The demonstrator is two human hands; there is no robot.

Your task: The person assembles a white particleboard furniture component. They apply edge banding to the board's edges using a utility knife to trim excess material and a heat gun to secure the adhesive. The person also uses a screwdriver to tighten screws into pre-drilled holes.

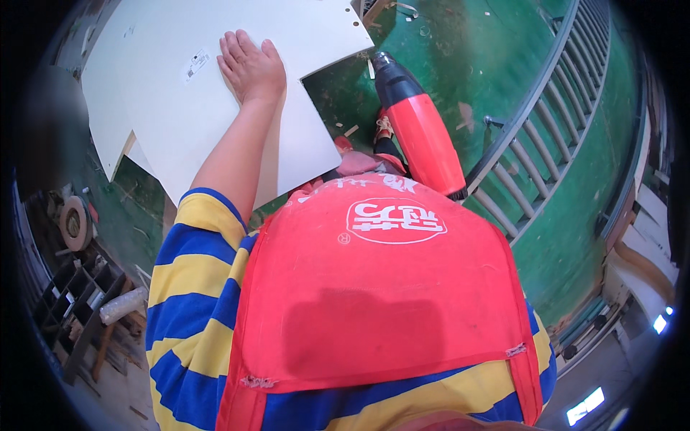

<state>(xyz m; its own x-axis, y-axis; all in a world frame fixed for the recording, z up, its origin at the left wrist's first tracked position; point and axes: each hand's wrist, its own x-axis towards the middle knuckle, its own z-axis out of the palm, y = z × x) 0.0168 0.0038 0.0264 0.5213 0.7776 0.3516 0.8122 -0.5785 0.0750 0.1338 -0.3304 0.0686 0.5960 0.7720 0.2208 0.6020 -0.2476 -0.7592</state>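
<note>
My left hand point(252, 68) lies flat on a large white panel point(180, 122), its fingers stretched and slightly spread. The panel has a notched outline and a small printed label point(196, 64) beside my fingertips. To the right is a red heat gun point(425, 136) with a black front and metal nozzle. Its nozzle end is close to the panel's corner at the notch; I cannot tell whether they touch. The heat gun's grip is out of sight, and no part of my right hand shows.
A grey metal rail with bars point(543, 126) curves along the right, over the green floor point(478, 72). At lower left are a compartmented rack point(79, 302), a roll of tape point(75, 223) and a clear-wrapped roll point(123, 306). Scraps lie on the floor near my shoes point(384, 128).
</note>
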